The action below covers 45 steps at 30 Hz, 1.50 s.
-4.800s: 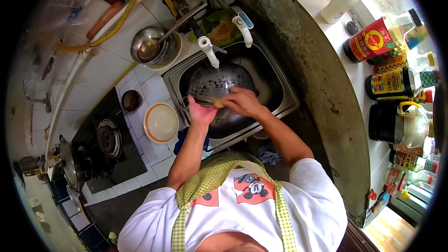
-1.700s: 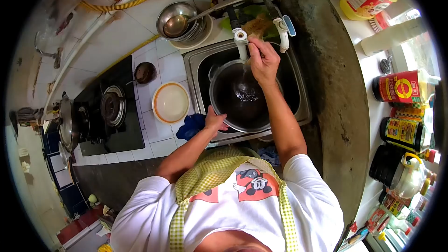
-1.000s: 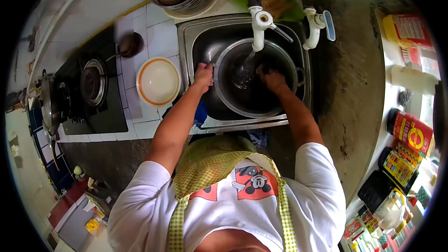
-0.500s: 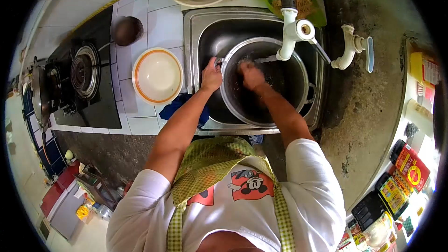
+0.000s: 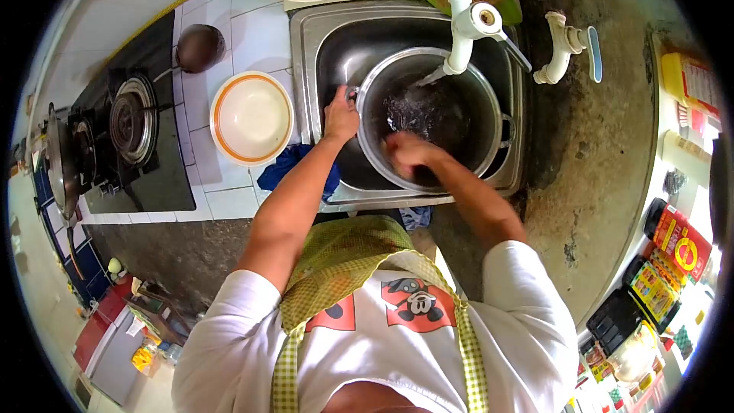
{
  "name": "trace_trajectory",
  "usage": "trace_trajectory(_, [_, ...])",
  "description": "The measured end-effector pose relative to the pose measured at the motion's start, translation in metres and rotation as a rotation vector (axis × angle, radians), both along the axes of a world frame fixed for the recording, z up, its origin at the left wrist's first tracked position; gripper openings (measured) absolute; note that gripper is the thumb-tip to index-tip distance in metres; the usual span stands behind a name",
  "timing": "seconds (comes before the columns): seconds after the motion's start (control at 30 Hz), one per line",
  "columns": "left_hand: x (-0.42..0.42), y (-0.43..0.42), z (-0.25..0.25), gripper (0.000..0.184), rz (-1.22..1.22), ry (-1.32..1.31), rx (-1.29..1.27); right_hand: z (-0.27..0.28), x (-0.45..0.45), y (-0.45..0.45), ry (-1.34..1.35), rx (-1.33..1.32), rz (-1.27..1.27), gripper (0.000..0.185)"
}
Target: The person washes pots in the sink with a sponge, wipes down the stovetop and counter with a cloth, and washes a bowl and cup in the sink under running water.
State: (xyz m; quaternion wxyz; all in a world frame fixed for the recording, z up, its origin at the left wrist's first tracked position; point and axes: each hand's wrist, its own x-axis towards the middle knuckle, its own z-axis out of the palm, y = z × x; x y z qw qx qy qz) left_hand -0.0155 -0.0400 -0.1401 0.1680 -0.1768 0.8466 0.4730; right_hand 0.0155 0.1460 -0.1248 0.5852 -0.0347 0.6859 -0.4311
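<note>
Pot [image 5: 480, 134] sits in the sink [image 5: 300, 46], as I watch from afar. To its left, a bowl [image 5: 252, 118] rests on the tabletop [image 5: 256, 38], apart from the splash. The left hand [image 5: 341, 116] has its grip round the handle [image 5: 352, 93], likely for steadiness; the right hand [image 5: 410, 154] blurs inside, its grip unreadable to me. The tap [image 5: 462, 34] overhangs, so water [image 5: 431, 77] lands inside.

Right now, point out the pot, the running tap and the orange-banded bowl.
Pot [image 5: 479, 128]: head view, on its inner right wall.
Running tap [image 5: 462, 29]: head view, on its white body.
Orange-banded bowl [image 5: 252, 118]: head view, on its bare inside.
</note>
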Motion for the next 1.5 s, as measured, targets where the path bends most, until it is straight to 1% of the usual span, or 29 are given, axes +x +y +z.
trace_trajectory(0.1, [0.001, -0.004, -0.015, 0.033, -0.029, 0.059, -0.063, -0.05, -0.024, -0.043, 0.208, -0.168, -0.801, 0.01])
trace_trajectory(0.13, [0.001, -0.003, -0.017, 0.028, -0.046, 0.114, -0.103, -0.052, -0.026, -0.048, 0.206, -0.169, -0.802, 0.01])
trace_trajectory(0.2, [-0.002, 0.004, -0.01, 0.03, -0.029, 0.088, -0.083, -0.054, -0.026, -0.051, 0.159, -0.257, -1.186, 0.011])
trace_trajectory(0.27, [-0.001, 0.002, 0.006, 0.03, -0.008, -0.008, -0.008, -0.02, -0.018, -0.009, 0.101, 0.015, -0.079, 0.009])
trace_trajectory(0.3, [-0.002, 0.004, 0.012, 0.028, 0.012, -0.071, 0.059, -0.046, 0.004, 0.02, 0.457, 0.118, 0.384, 0.014])
trace_trajectory(0.33, [-0.002, 0.005, 0.024, 0.028, -0.022, -0.071, 0.049, -0.03, 0.005, 0.051, 0.3, 0.145, 0.588, 0.02])
trace_trajectory(0.37, [-0.003, 0.01, 0.028, 0.028, -0.013, -0.067, 0.054, 0.014, -0.006, 0.06, 0.175, 0.238, 0.661, 0.02])
trace_trajectory(0.4, [-0.003, 0.01, 0.033, 0.029, 0.008, -0.104, 0.07, 0.013, -0.01, 0.07, -0.016, 0.213, 0.58, 0.014])
trace_trajectory(0.43, [-0.004, 0.009, 0.034, 0.029, 0.027, -0.139, 0.085, 0.005, -0.01, 0.061, -0.011, 0.203, 0.583, 0.014])
trace_trajectory(0.5, [0.001, 0.006, 0.008, 0.032, 0.035, -0.123, 0.064, -0.007, -0.009, 0.029, -0.177, -0.121, 0.348, 0.005])
trace_trajectory(0.57, [0.001, -0.001, -0.024, 0.034, -0.082, 0.235, -0.145, -0.002, -0.023, -0.016, 0.048, -0.056, -0.154, 0.013])
trace_trajectory(0.63, [-0.001, -0.002, -0.022, 0.032, -0.067, 0.184, -0.114, -0.04, -0.035, -0.036, 0.044, -0.335, -0.911, 0.009])
trace_trajectory(0.67, [0.0, 0.001, -0.016, 0.032, -0.059, 0.156, -0.09, -0.051, -0.033, -0.041, 0.041, -0.334, -0.916, 0.009])
trace_trajectory(0.73, [-0.003, 0.005, 0.005, 0.033, -0.02, 0.033, 0.005, -0.058, -0.033, -0.04, 0.29, -0.26, -0.974, 0.01])
trace_trajectory(0.8, [-0.003, 0.002, 0.008, 0.037, -0.002, -0.041, 0.043, -0.035, -0.019, 0.0, 0.19, -0.109, 0.157, 0.012])
trace_trajectory(0.83, [-0.005, 0.004, 0.012, 0.037, -0.008, -0.033, 0.049, -0.009, -0.014, 0.017, 0.288, -0.055, 0.516, 0.013])
trace_trajectory(0.87, [-0.003, 0.006, 0.018, 0.037, -0.002, -0.054, 0.047, -0.002, -0.008, 0.043, 0.269, -0.035, 0.613, 0.019])
trace_trajectory(0.9, [-0.001, 0.005, 0.022, 0.038, 0.01, -0.08, 0.042, -0.028, -0.003, 0.065, 0.159, 0.031, 0.744, 0.025])
trace_trajectory(0.97, [0.0, 0.0, 0.003, 0.038, 0.009, -0.078, 0.083, 0.016, -0.02, 0.042, 0.245, -0.047, 0.838, 0.022])
trace_trajectory(1.03, [0.001, -0.001, -0.011, 0.036, -0.044, 0.071, -0.041, -0.027, -0.011, 0.006, 0.056, -0.096, 0.123, 0.016])
trace_trajectory(1.1, [-0.003, 0.004, -0.001, 0.035, -0.049, 0.128, -0.094, -0.061, -0.018, -0.028, 0.535, 0.028, -0.576, 0.008])
trace_trajectory(1.13, [-0.005, 0.005, 0.012, 0.035, -0.027, 0.021, -0.02, -0.067, -0.024, -0.03, 0.531, 0.023, -0.579, 0.008])
trace_trajectory(1.2, [-0.004, 0.005, 0.017, 0.035, -0.004, -0.09, 0.052, -0.077, -0.033, -0.031, 1.13, 0.283, -0.666, 0.009])
trace_trajectory(1.23, [-0.003, 0.003, 0.015, 0.035, -0.022, -0.091, 0.048, -0.045, -0.043, -0.02, 0.801, 0.502, -0.427, 0.012])
trace_trajectory(1.3, [-0.001, 0.001, 0.005, 0.034, 0.01, -0.101, 0.098, -0.052, -0.045, 0.017, 1.167, 0.696, -0.355, 0.017])
trace_trajectory(1.37, [0.0, 0.0, -0.006, 0.035, -0.013, -0.05, 0.096, -0.036, -0.054, 0.039, 1.337, 0.658, -0.565, 0.033])
trace_trajectory(1.4, [-0.003, 0.004, 0.01, 0.035, -0.018, -0.04, 0.082, -0.048, -0.056, 0.041, 1.228, 0.594, -0.519, 0.043])
trace_trajectory(1.43, [-0.003, 0.006, 0.02, 0.034, -0.024, -0.029, 0.069, -0.068, -0.061, 0.033, 1.094, 0.338, -0.596, 0.035])
trace_trajectory(1.5, [-0.002, 0.005, 0.019, 0.032, -0.038, 0.004, 0.049, -0.082, -0.045, -0.007, 1.115, 0.063, -0.576, 0.026])
